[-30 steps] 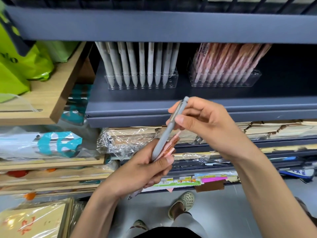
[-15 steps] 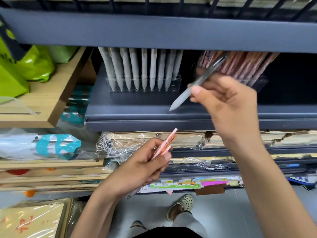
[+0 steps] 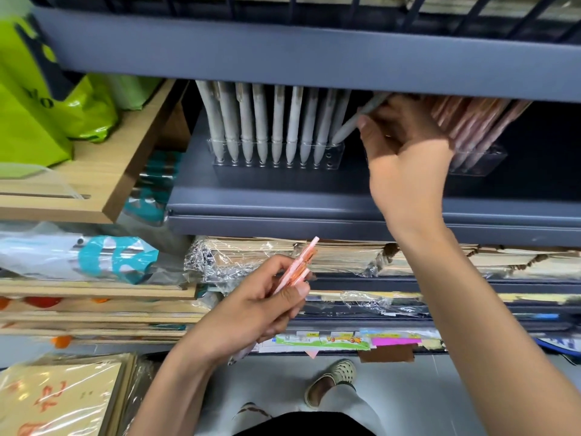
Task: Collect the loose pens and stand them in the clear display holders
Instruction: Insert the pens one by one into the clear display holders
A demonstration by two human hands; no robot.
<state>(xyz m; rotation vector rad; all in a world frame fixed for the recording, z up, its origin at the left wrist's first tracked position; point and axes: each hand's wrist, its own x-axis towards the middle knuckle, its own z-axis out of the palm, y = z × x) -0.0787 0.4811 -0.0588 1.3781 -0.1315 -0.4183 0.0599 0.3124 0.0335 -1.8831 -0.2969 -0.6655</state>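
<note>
So the right hand [image 3: 405, 152] is reaching in over the grey shelf [image 3: 314, 209], thumb and fingers pinching a grey pen [image 3: 349, 127] near its top end. That pen is tilted, tip pointing down-left at the right end of the clear holder [image 3: 334, 157], just beside the last of the standing grey pens [image 3: 261, 121] that fill the other slots in a neat upright row. Honestly can't tell if the tip is actually inside a hole or only at the rim. The back of that hand covers part of the second clear holder [image 3: 484, 160] further right on the same shelf, which is packed with leaning pink pens [image 3: 471, 121]. Lower down, in front of the shelf edge, the left hand [image 3: 251, 309] is curled round a small bunch of loose pink pens [image 3: 298, 262], tops sticking up and to the right past the thumb. Off to the left, a green bag [image 3: 37, 114] sits on a wooden shelf [image 3: 94, 171], and under the grey shelf are plastic-wrapped paper stacks [image 3: 251, 256]. One beige shoe [image 3: 333, 379] shows on the floor [image 3: 424, 398] below.
</note>
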